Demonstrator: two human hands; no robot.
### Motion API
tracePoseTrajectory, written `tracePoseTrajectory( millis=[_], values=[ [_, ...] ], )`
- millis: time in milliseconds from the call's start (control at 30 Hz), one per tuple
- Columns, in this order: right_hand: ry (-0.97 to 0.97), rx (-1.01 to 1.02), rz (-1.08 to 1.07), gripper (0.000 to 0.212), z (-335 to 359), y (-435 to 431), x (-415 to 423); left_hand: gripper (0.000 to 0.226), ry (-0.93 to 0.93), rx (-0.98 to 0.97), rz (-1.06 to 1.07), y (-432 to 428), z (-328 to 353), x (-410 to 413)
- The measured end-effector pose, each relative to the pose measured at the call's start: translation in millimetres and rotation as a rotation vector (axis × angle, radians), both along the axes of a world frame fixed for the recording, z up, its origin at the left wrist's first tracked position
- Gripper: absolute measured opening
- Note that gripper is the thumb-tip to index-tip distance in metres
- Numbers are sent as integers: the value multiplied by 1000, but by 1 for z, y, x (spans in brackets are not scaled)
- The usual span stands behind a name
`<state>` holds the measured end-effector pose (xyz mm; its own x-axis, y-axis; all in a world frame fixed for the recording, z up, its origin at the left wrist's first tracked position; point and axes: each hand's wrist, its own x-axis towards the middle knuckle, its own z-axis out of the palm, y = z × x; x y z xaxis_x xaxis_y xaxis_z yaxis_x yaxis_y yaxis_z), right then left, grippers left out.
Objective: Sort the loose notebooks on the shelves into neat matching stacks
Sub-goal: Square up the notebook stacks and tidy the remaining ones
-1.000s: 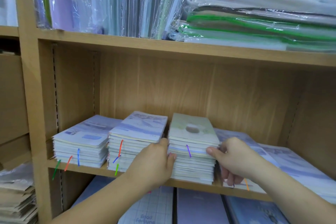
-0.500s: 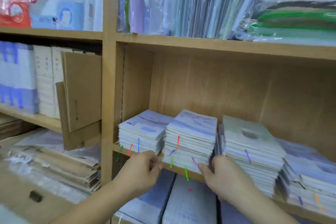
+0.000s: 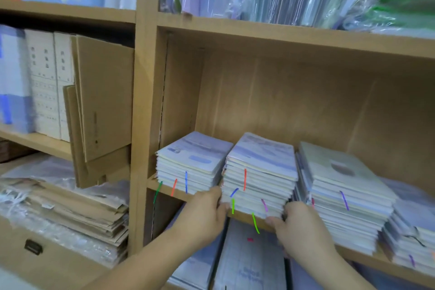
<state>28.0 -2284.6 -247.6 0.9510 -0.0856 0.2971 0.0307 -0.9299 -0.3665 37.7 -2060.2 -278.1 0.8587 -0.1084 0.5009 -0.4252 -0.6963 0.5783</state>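
Head view: a wooden shelving unit (image 3: 143, 101) fills the frame. On its lower shelf (image 3: 164, 189) four piles of notebooks sit side by side: a left stack (image 3: 193, 165), a middle stack (image 3: 259, 176), a green-covered stack (image 3: 341, 193) close against it, and a lower pile (image 3: 414, 235) at far right. The middle stack, ragged-edged and sitting at the shelf's front edge, is the one in hand, and the step appears to be squaring it up. The person's left hand (image 3: 202, 216) and right hand (image 3: 303, 228) bracket it near the base. The left fingers (image 3: 220, 198) are half-curled on the stack's left front corner, in the gap beside the left stack. The right thumb (image 3: 273, 220) presses the front edge while that hand's other fingers tuck out of sight between the middle and green-covered stacks. The next move likely calls for an even squeeze from both sides and a push back, without nudging the neighbours.
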Motion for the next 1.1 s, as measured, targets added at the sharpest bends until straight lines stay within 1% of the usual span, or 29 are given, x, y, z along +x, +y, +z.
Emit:
tracePoseTrajectory(
  millis=[67, 100, 167, 233, 300, 400, 500, 600, 800, 933, 1000, 1100],
  values=[
    [9, 2, 10, 45, 0, -2, 0, 24, 14, 1, -24, 3, 1, -1],
    [18, 1, 22, 46, 0, -6, 1, 26, 24, -1, -16, 5, 2, -1],
    [37, 27, 41, 51, 3, -9, 0, 28, 13, -32, 29, 9, 5, -1],
    [5, 40, 45, 53, 8, -10, -1, 28, -2, -62, 67, 9, 8, 0],
    [-14, 65, 61, 49, 16, -7, -3, 30, -2, -62, 79, 6, 11, 1],
    [40, 206, 106, 42, 21, -2, -5, 36, -1, -78, 67, 3, 8, 1],
    [30, 244, 113, 43, 16, -2, -5, 30, -5, -200, 40, 4, 3, 4],
    [-34, 159, 69, 45, 10, -4, -1, 24, -27, -295, 23, 2, -1, 7],
    [-3, 163, 87, 42, 13, -2, 0, 36, -89, -252, 45, 0, -5, 7],
    [53, 229, 97, 42, 17, -3, -2, 37, -124, -156, 44, 2, -4, 8],
    [72, 258, 114, 42, 21, -3, -4, 38, -101, -160, 40, 3, -1, 7],
    [114, 251, 108, 42, 32, -1, -11, 44, -39, -209, 32, 4, 8, 5]
  ],
)
